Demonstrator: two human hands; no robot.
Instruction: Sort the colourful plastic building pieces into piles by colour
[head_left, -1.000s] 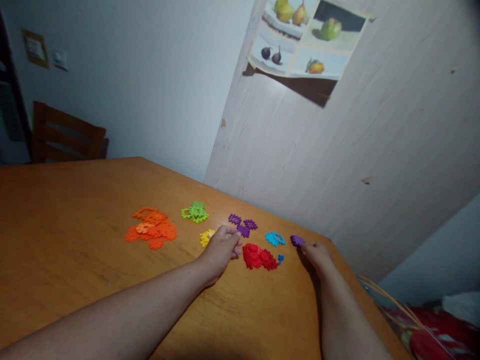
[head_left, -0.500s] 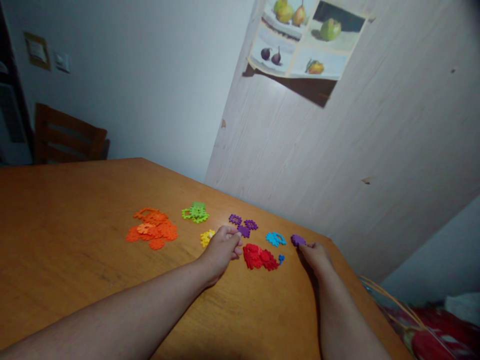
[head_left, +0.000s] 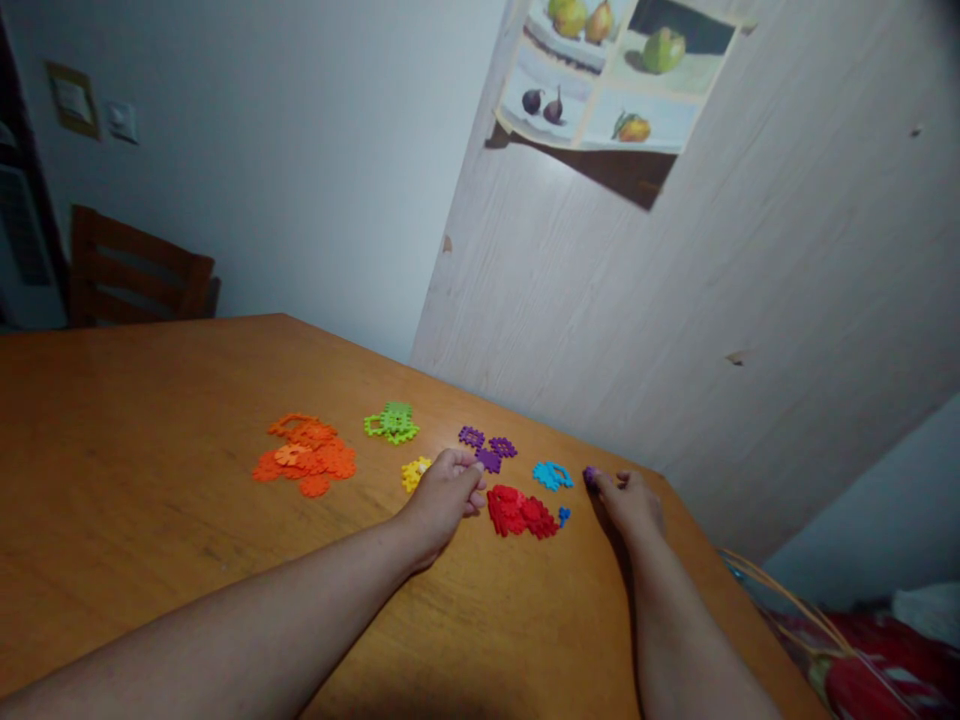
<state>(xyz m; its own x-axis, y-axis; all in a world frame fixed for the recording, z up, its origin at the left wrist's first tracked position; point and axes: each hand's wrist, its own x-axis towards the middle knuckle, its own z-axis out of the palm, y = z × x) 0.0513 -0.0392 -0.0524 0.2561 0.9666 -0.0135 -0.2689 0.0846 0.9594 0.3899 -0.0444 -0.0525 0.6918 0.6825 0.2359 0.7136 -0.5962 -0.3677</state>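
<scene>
Small plastic interlocking pieces lie sorted by colour on a wooden table (head_left: 150, 560). My left hand (head_left: 444, 497) rests loosely curled on the table between the yellow piece (head_left: 413, 473) and the red pile (head_left: 520, 513), just below the purple pieces (head_left: 487, 449); whether it holds anything is hidden. My right hand (head_left: 628, 503) is closed over a single purple piece (head_left: 590, 475) near the table's right edge, right of the light blue piece (head_left: 552, 475).
An orange pile (head_left: 306, 457) and a green group (head_left: 392, 423) lie further left. A tiny blue piece (head_left: 563, 515) sits by the red pile. A wood-grain panel (head_left: 675, 300) with a fruit poster (head_left: 611, 85) stands behind. A wooden chair (head_left: 135, 270) is at the far left.
My right hand has slid forward and closed over the lone purple piece, which now shows only at its tip. My left hand has stayed put.
</scene>
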